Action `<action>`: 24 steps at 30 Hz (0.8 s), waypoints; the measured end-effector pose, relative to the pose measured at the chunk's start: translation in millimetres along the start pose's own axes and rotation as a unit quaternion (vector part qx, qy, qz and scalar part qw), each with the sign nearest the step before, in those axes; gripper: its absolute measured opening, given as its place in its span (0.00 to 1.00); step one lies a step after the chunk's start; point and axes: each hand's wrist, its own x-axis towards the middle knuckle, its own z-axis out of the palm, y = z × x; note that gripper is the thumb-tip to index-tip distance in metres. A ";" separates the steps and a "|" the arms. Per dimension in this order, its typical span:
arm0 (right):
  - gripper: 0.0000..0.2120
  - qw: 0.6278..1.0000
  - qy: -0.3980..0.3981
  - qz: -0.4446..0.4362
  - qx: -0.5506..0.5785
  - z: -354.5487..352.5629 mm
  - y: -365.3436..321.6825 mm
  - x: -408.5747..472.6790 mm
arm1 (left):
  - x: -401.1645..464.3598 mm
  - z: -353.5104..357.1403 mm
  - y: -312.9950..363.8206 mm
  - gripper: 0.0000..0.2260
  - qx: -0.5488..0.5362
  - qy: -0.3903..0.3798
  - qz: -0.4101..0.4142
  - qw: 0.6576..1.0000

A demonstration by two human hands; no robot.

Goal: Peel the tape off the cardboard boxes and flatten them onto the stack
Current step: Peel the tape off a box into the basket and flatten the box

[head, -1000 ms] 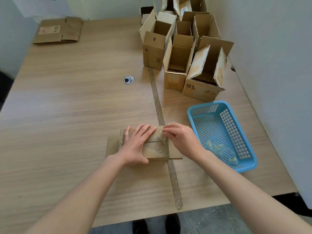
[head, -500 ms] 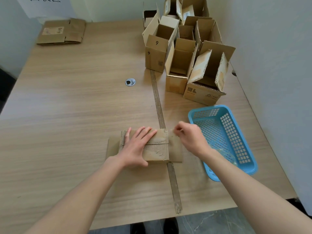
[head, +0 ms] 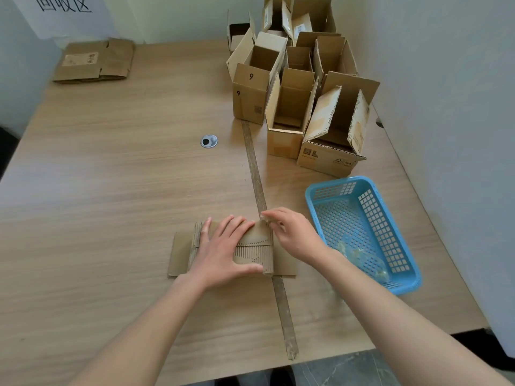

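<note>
Since half a second ago the right hand [head: 295,235] has come back from the blue basket [head: 401,235] to the far right corner of the flattened cardboard box [head: 252,246], where its fingertips [head: 266,216] are bunched together at the box edge; whether they pinch a strip of tape cannot be told. The left hand [head: 223,250] has kept its place, lying palm down on the box with fingers straight and spread, the thumb along the near edge. The flattened box lies on the wooden table [head: 111,190] near its front edge, across the dark seam strip [head: 257,185] that runs down the tabletop. The blue perforated basket sits just right of the right forearm and contains crumpled clear tape [head: 359,253] in its near end. A cluster of open cardboard boxes [head: 301,87] stands upright at the far right of the table, flaps raised; their interiors, where visible, show only bare cardboard. A stack of flattened boxes [head: 94,61] lies at the far left corner, below a wall sign [head: 64,6]. A round cable grommet [head: 209,141] is set in the tabletop, well apart from the hands.
</note>
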 end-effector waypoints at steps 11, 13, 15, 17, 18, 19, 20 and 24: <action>0.07 0.982 0.138 0.118 -0.050 -27.1 13.9 13.4 | 1.2 -2.2 -2.6 0.48 -0.013 -0.007 0.012 1.000; 0.07 0.987 0.121 0.079 -0.073 -41.9 18.1 10.2 | 1.5 -0.9 -3.3 0.48 -0.016 -0.001 0.012 1.000; 0.07 0.989 0.121 0.048 -0.066 -51.4 18.8 3.3 | 1.9 -1.0 -2.8 0.48 -0.016 0.002 0.013 1.000; 0.07 0.987 0.142 0.048 -0.053 -52.2 20.0 -9.5 | 3.3 -0.8 -1.6 0.48 -0.021 0.002 0.016 1.000; 0.06 0.985 0.156 0.055 -0.051 -49.2 21.9 -16.6 | 3.2 -0.8 -0.9 0.48 -0.021 0.000 0.016 1.000; 0.05 0.982 0.169 0.061 -0.051 -45.5 23.8 -22.9 | 3.1 -0.6 -0.2 0.48 -0.018 -0.002 0.017 1.000; 0.04 0.981 0.178 0.066 -0.050 -42.4 25.3 -27.4 | 3.0 0.0 0.5 0.48 -0.014 -0.002 0.018 1.000; 0.03 0.976 0.205 0.063 -0.036 -42.0 22.7 -26.7 | 4.4 2.6 1.9 0.47 -0.020 0.003 0.024 1.000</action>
